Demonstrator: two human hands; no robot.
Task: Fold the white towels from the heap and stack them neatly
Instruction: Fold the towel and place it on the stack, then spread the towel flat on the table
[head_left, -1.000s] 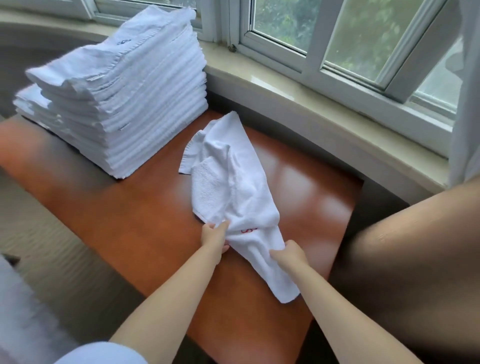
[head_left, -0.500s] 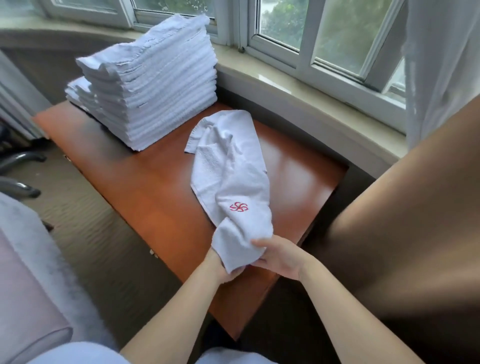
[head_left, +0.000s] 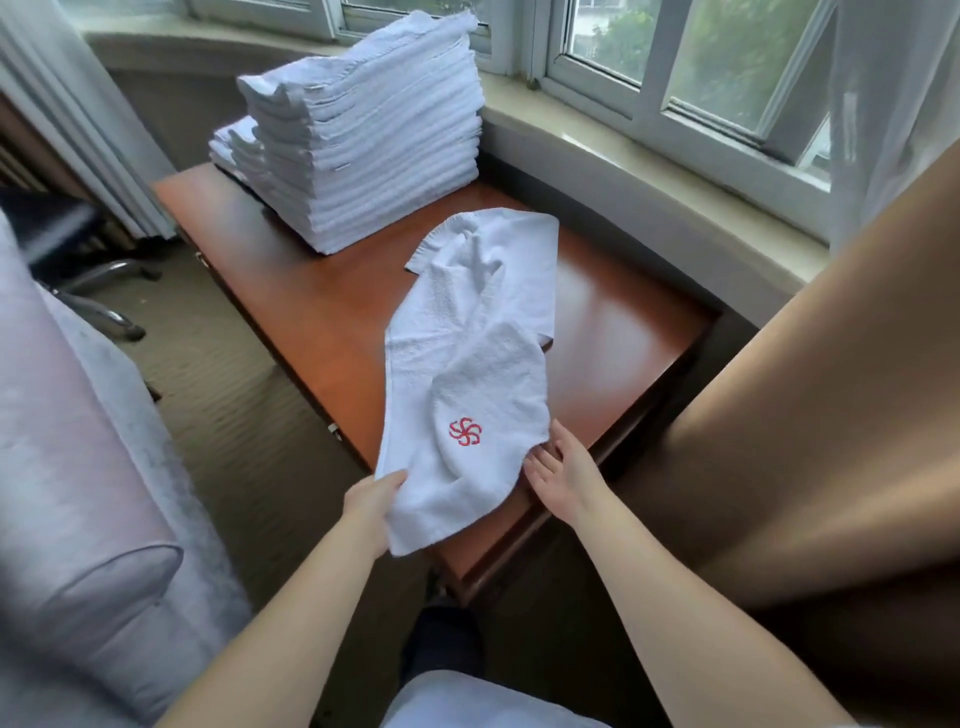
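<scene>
A white towel with a red pinwheel logo lies rumpled lengthwise on the brown wooden table, its near end hanging past the table's front edge. My left hand grips the towel's near left corner. My right hand touches the towel's near right edge with spread, relaxed fingers. A tall stack of folded white towels stands at the table's far left, with a lower stack partly hidden behind it.
A windowsill and windows run behind the table. A pale sofa arm is at the left, and a chair base stands on the carpet. A brown curtain hangs close on the right.
The towel's near end has been spread wider, showing the logo flat. My hands moved apart, the left to the left corner, the right opening at the right edge. The view shifted back.
</scene>
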